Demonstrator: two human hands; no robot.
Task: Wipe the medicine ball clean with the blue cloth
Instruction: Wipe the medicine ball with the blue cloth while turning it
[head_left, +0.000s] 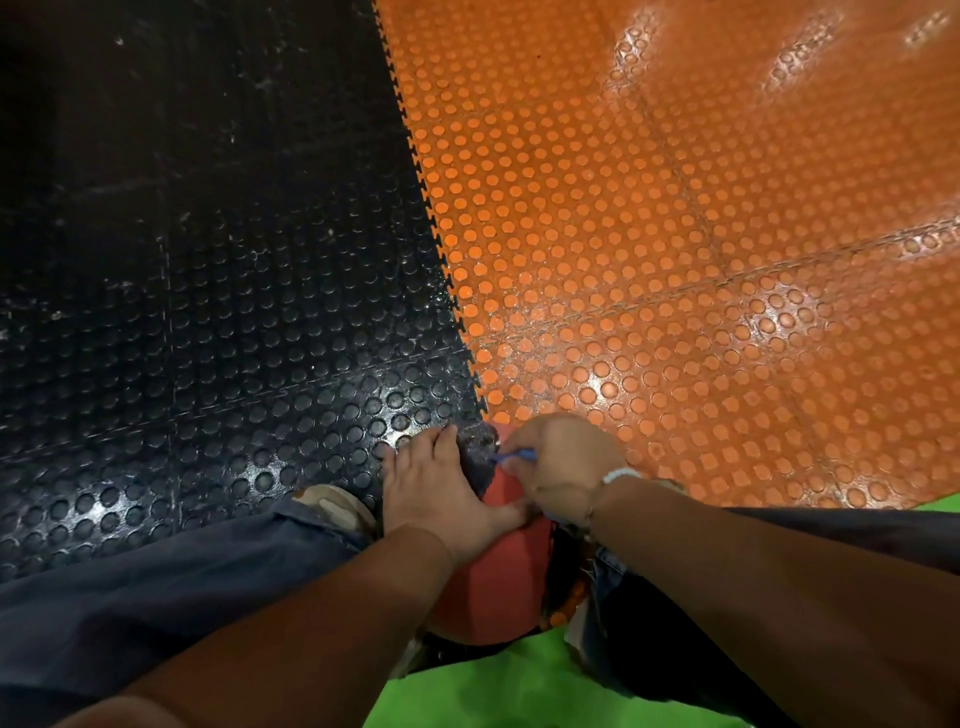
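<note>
Medicine ball (498, 582): we note red panels and one dark, scuffed panel at the top. It sits between the trousered legs, at the seam of black mat (208, 312) and orange mat (675, 260). Left hand (436, 488) lies flat on its upper left, fingers straight and close together. Right hand (563, 467), fingers curled, pinches the blue cloth (514, 457) at the top right. We see only a thin sliver of cloth; the forearms hide much of the ball

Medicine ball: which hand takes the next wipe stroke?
Right. The right hand grips the blue cloth against the medicine ball; the left hand lies flat on it, likely steadying.
</note>
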